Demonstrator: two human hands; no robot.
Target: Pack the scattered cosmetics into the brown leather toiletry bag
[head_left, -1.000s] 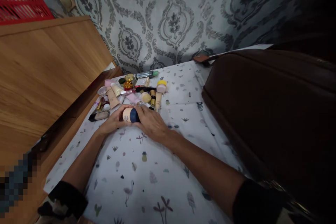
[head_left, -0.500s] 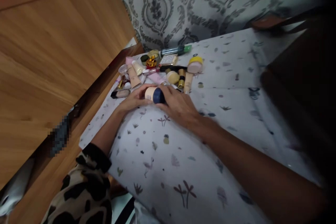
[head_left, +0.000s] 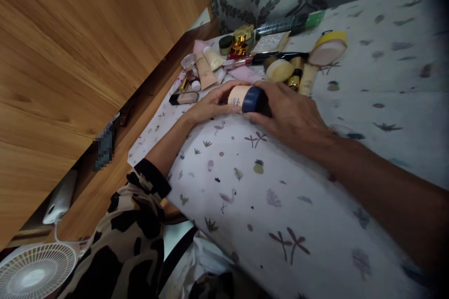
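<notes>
Between my two hands is a small cosmetic jar (head_left: 238, 96), lying sideways, with a peach body and a dark blue lid (head_left: 254, 99). My left hand (head_left: 213, 103) is closed round the peach body. Wrapped over the lid end are the fingers of my right hand (head_left: 291, 110). Lid and body sit together. Just beyond lie a peach tube (head_left: 206, 73), a round pale-yellow container (head_left: 281, 70), a gold-and-black bottle (head_left: 295, 74) and a beige tube (head_left: 308, 79). A flat case with a black end (head_left: 184, 98) rests left of my left hand.
A patterned white sheet (head_left: 242, 224) covers the surface. Toward the back are a shiny square compact (head_left: 271, 42), a yellow-rimmed round puff case (head_left: 329, 49) and a green-capped clear tube (head_left: 291, 24). A wooden panel (head_left: 105, 42) rises at left; a white fan (head_left: 37, 271) stands low left.
My view has shifted closer and tilted, so the hands and cosmetics appear larger. The fan has come into view. Both hands keep hold of the jar.
</notes>
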